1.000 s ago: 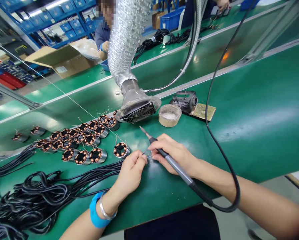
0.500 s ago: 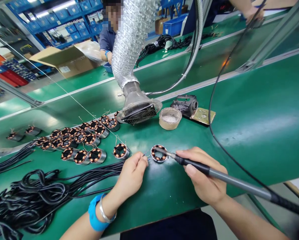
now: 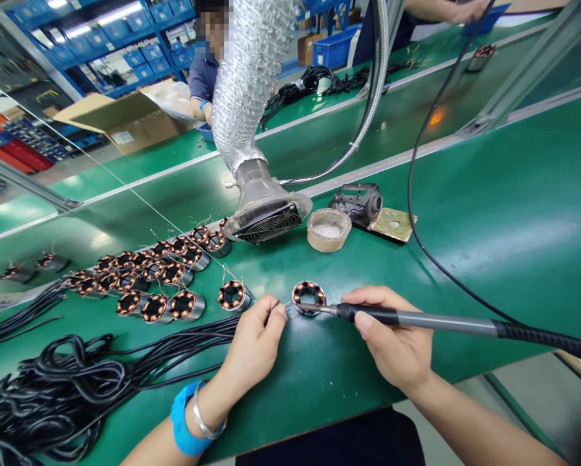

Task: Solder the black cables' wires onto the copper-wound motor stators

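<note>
My right hand grips a soldering iron like a pen, its tip reaching left over a motor stator with copper windings. The tip lies at the stator's lower left rim; whether it touches is hard to tell. My left hand is closed, thumb against forefinger, on a thin cable whose fine wire ends point toward the stator's left side. Left of these fingertips stands another stator with loose wire ends on top.
Several stators stand in rows at left, behind a heap of black cables. A fume extractor hangs above the bench, near a round tub and an iron holder. Co-workers sit across the bench.
The soldering iron has swung flatter, and its tip has moved lower on the stator's rim. My left hand has hardly moved. Across the bench, a co-worker's hand now holds a blue tray.
</note>
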`<state>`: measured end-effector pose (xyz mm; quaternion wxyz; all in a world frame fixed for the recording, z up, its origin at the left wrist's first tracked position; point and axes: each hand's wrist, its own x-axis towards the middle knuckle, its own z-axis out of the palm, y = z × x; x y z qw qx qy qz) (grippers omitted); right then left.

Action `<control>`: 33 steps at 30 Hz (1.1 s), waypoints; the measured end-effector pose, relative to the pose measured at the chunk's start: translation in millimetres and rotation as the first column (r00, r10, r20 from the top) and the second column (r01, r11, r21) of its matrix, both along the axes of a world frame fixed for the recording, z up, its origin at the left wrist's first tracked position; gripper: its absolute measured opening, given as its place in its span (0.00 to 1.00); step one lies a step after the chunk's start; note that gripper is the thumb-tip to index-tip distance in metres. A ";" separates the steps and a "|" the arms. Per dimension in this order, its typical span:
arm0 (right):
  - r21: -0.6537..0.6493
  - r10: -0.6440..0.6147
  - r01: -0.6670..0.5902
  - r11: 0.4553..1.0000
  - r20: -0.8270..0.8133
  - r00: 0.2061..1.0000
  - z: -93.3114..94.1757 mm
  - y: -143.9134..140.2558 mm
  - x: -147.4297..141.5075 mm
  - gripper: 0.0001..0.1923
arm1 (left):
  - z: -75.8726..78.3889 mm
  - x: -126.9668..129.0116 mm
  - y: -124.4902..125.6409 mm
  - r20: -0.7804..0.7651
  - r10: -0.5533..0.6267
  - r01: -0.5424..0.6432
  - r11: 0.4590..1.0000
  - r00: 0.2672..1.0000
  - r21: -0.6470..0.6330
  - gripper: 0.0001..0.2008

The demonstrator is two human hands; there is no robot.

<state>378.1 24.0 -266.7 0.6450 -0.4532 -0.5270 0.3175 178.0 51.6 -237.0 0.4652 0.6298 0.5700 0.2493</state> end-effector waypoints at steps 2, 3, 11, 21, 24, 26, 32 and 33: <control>-0.003 -0.004 0.004 1.000 0.016 1.000 2.7 0.5 -0.5 0.07 | -0.1 0.3 -0.8 0.001 0.008 -0.008 1.000 1.000 0.005 0.15; -0.001 -0.003 0.003 1.000 0.023 1.000 4.1 0.8 -0.7 0.07 | 0.0 0.5 -1.1 0.000 0.009 -0.009 1.000 1.000 0.009 0.15; 0.032 -0.007 0.005 0.999 0.063 0.998 3.5 0.2 -0.5 0.07 | -0.1 1.4 -2.3 -0.039 0.013 -0.011 0.998 0.999 0.056 0.15; 0.084 0.006 -0.017 0.996 0.127 0.992 6.1 1.5 0.0 0.07 | 1.4 1.2 -2.4 -0.075 -0.002 0.006 0.998 0.997 0.056 0.15; 0.117 0.013 -0.033 0.993 0.166 0.986 6.3 -0.7 0.2 0.08 | 1.7 1.4 -2.3 -0.083 -0.006 0.011 0.998 0.996 0.061 0.15; 0.160 0.023 -0.057 0.985 0.205 0.979 8.0 -2.5 -0.5 0.09 | 1.7 1.2 -2.2 -0.090 -0.007 0.014 0.997 0.996 0.071 0.15; 0.289 0.011 -0.088 0.953 0.256 0.967 19.6 -4.2 -5.5 0.11 | 1.6 0.4 -1.4 -0.104 -0.020 0.029 0.996 0.994 0.082 0.15; 0.303 0.008 -0.090 0.949 0.261 0.965 20.7 -4.0 -6.0 0.12 | 1.5 0.5 -1.2 -0.106 -0.021 0.030 0.996 0.994 0.082 0.15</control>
